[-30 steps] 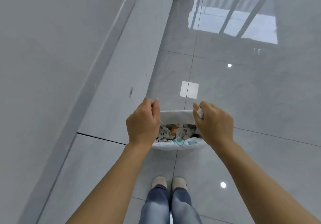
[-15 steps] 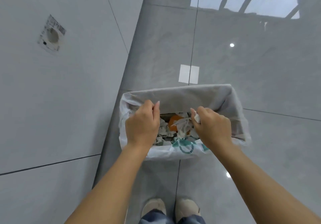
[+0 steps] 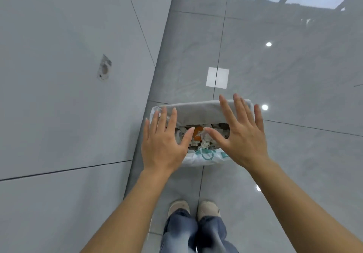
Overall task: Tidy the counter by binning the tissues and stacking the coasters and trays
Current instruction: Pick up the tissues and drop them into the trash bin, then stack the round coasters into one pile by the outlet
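Both hands are now spread flat and empty where half a second ago they were curled into loose fists, the right one pinching a white scrap. Tissues (image 3: 205,142) are lying crumpled in the bin (image 3: 198,111), heaped around an orange scrap (image 3: 197,133) and showing in the gap between the two thumbs. White liner (image 3: 204,157) with teal print is folding over the bin's near rim, and grey liner is covering the far wall. Over the bin's left side the left hand (image 3: 164,144) is hovering palm down, fingers splayed and gripping nothing; the right hand (image 3: 242,135) is doing the same over the right side, its fingertips reaching past the far rim. Whether either palm is touching the rim cannot be told. On the glossy grey floor (image 3: 294,154) the bin is standing just beside the tiled wall (image 3: 59,115) at left, which is bearing a patched hole (image 3: 104,70). Below the bin, two pale shoes (image 3: 193,209) and blue jeans are showing between the forearms.
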Demonstrator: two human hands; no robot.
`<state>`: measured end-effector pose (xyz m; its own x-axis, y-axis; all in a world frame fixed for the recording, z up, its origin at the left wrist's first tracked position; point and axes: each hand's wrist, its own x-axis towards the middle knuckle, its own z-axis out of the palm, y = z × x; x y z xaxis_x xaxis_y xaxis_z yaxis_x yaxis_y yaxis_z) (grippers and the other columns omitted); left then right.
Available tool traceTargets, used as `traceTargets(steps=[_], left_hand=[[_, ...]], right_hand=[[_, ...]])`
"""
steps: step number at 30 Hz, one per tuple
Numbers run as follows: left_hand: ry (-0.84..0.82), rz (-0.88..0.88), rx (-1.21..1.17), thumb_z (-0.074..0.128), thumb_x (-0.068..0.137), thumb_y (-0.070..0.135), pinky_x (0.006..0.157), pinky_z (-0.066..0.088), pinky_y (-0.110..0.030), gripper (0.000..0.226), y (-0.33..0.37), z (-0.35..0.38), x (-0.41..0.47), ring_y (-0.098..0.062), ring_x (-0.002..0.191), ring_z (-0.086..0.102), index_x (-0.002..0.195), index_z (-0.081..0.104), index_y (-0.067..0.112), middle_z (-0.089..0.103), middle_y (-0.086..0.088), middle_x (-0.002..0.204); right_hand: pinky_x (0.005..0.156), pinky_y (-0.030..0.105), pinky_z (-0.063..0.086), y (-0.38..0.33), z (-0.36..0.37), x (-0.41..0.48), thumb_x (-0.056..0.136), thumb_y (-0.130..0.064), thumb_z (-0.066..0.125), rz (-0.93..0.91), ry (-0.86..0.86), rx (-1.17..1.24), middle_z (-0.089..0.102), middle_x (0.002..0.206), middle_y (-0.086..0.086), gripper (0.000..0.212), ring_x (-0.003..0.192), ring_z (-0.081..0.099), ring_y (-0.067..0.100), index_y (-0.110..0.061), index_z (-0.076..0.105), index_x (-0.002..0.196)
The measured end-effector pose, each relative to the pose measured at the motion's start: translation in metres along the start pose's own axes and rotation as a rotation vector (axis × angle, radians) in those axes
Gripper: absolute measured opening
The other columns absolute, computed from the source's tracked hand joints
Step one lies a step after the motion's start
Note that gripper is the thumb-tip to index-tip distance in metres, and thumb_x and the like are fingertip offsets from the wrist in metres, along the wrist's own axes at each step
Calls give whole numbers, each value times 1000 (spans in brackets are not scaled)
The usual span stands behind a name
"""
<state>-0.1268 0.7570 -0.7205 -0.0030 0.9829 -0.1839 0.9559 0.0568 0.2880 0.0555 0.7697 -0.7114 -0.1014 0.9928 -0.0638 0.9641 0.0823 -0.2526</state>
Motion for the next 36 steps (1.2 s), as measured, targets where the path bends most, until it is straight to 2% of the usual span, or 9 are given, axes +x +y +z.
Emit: traceTargets(steps=[6, 11, 15, 19, 25, 29, 31, 34, 36], left_hand=[[22, -10, -19, 2, 75, 75, 116, 4, -40, 84, 37, -128, -36, -19, 144, 8, 145, 13, 30, 15, -3, 156], [101, 24, -22, 5, 76, 72, 115, 1, -35, 81, 62, -219, -57, -17, 144, 8, 145, 11, 31, 12, -2, 156], [182, 49, -41, 0, 76, 75, 115, 1, -35, 84, 78, -266, -72, -17, 144, 9, 145, 14, 30, 16, -2, 155], [287, 54, -75, 5, 80, 72, 115, 12, -40, 81, 89, -304, -85, -21, 142, 19, 144, 24, 26, 27, -5, 152], [407, -14, -66, 5, 81, 70, 115, 10, -42, 77, 94, -344, -120, -24, 142, 18, 144, 21, 28, 22, -6, 153], [483, -131, 1, 6, 82, 70, 114, 5, -43, 75, 74, -370, -146, -24, 143, 14, 145, 16, 30, 19, -5, 154], [564, -261, 43, 9, 82, 70, 114, 0, -42, 75, 45, -389, -188, -23, 143, 11, 145, 13, 31, 15, -4, 155], [532, -296, 70, 11, 82, 69, 113, 2, -42, 74, 34, -393, -197, -24, 143, 13, 145, 15, 30, 19, -5, 154], [566, -360, 86, 7, 82, 70, 113, 5, -43, 76, 22, -400, -216, -26, 143, 14, 145, 16, 29, 20, -6, 154]], right_hand=[[114, 38, -8, -40, -133, -19, 80, -71, 26, -28, 66, 6, 6, 155, 8, 77, 142, 1, 20, -36, -2, 143], [114, 37, -6, -65, -226, -34, 81, -68, 28, -52, 140, 26, 17, 153, 10, 76, 142, 7, 21, -34, 3, 144], [114, 36, -6, -76, -272, -43, 80, -69, 25, -74, 184, 22, 16, 153, 11, 76, 141, 8, 21, -35, 1, 144], [113, 35, -7, -89, -305, -48, 80, -69, 27, -126, 215, 11, 16, 153, 11, 77, 141, 8, 21, -34, 3, 144], [113, 35, -9, -117, -340, -58, 80, -70, 26, -256, 232, 13, 11, 154, 9, 78, 142, 3, 19, -36, -1, 144], [113, 38, -7, -152, -362, -57, 79, -71, 26, -390, 274, 36, 11, 154, 8, 78, 142, 5, 21, -34, 2, 144], [113, 38, -9, -197, -374, -74, 79, -72, 25, -534, 268, 51, 9, 155, 7, 78, 142, 3, 21, -36, 0, 143], [113, 37, -10, -208, -376, -75, 79, -72, 24, -542, 260, 60, 8, 155, 7, 78, 142, 2, 20, -36, 0, 144], [114, 39, -9, -223, -376, -86, 79, -72, 24, -603, 250, 48, 8, 155, 7, 78, 142, 3, 21, -36, 0, 144]])
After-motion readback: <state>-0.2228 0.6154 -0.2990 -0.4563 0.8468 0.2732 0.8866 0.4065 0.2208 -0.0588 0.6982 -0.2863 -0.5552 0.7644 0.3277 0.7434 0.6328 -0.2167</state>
